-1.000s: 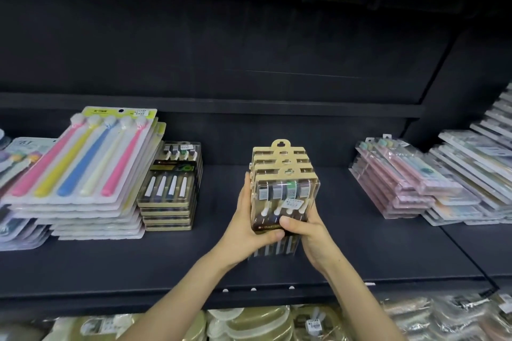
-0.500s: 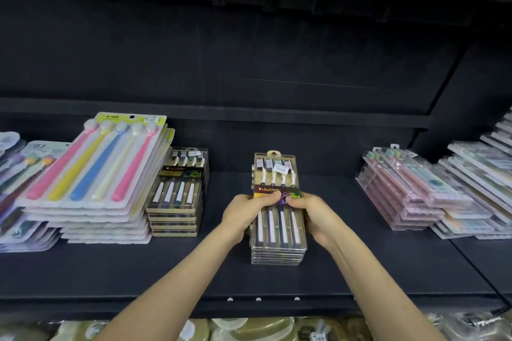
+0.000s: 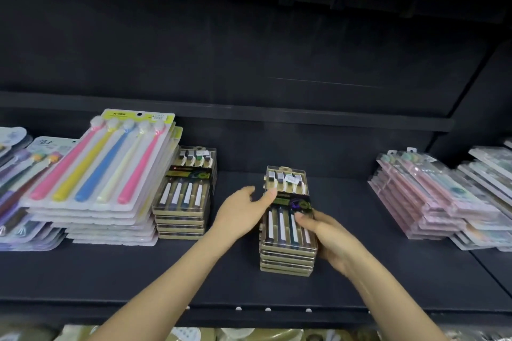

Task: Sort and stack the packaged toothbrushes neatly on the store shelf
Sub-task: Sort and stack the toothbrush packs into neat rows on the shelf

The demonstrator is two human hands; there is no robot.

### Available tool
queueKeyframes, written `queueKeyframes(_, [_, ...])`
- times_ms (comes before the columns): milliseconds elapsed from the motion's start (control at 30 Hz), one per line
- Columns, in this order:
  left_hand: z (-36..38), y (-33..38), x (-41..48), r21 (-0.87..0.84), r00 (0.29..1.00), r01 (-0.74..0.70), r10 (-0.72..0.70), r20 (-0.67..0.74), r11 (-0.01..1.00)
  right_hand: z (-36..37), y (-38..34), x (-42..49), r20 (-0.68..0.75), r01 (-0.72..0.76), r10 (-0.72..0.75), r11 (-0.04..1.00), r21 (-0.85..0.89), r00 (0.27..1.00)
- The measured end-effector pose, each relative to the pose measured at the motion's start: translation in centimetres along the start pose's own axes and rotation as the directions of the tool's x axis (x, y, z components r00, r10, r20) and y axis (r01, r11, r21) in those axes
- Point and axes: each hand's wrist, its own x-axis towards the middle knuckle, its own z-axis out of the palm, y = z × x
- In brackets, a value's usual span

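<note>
I'm resting my left hand point(image 3: 243, 210) open, thumb touching the stack point(image 3: 286, 259) | I'm gripping its right side with my right hand point(image 3: 332, 241) | stack is sitting on shelf point(image 3: 110, 279)

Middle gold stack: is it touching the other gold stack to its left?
Apart. The head view shows the middle gold stack and the left gold stack separated by a stretch of bare dark shelf.

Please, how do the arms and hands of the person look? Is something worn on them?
The left hand and the right hand wear no glove, ring, watch or bracelet that I can see. The arms are bare down to the picture's edge; no sleeve shows.
</note>
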Motion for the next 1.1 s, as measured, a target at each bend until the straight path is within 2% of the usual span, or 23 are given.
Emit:
queueKeyframes(33, [-1.0,-0.5,-0.7,0.088,0.990,-0.091,0.100,-0.103,0.992,0.1,0.4,-0.1,-0.009,0.018,-0.017,0.999,0.028,1.000])
queueKeyframes(100, [-3.2,-1.9,-1.9,0.255,0.913,-0.244,0.310,-0.264,0.936,0.5,0.6,0.1,-0.037,0.042,-0.040,0.997,0.063,0.999])
queueKeyframes(167, [-5.0,-3.2,-2.3,0.401,0.868,-0.256,0.392,-0.306,0.880,1.3,0.3,0.8,-0.036,0.037,-0.035,0.996,0.077,0.999])
queueKeyframes(267, [-6.1,-4.7,-2.2,0.524,0.890,-0.188,0.370,-0.268,0.831,3.2,-0.5,2.4,-0.023,0.026,-0.024,0.996,0.081,0.999])
queueKeyframes(533, [-6.2,-7.2,-1.3,0.694,0.919,-0.145,0.356,-0.170,0.706,9.0,-2.2,6.8,0.018,0.017,-0.018,0.998,0.068,1.000])
queueKeyframes(767, [-6.6,-8.6,-1.6,0.726,0.908,-0.213,0.407,-0.100,0.654,9.9,-2.7,7.9,0.008,-0.008,0.008,1.000,0.017,1.000])
queueKeyframes(1000, [-6.6,-8.4,-1.6,0.733,0.912,-0.205,0.398,-0.097,0.648,10.0,-2.8,7.0,0.009,0.000,0.000,1.000,0.012,1.000])
queueKeyframes(1100, [-6.6,-7.4,-2.0,0.719,0.907,-0.231,0.412,-0.085,0.656,9.4,-2.6,5.0,-0.116,0.075,-0.086,0.993,-0.091,0.990])
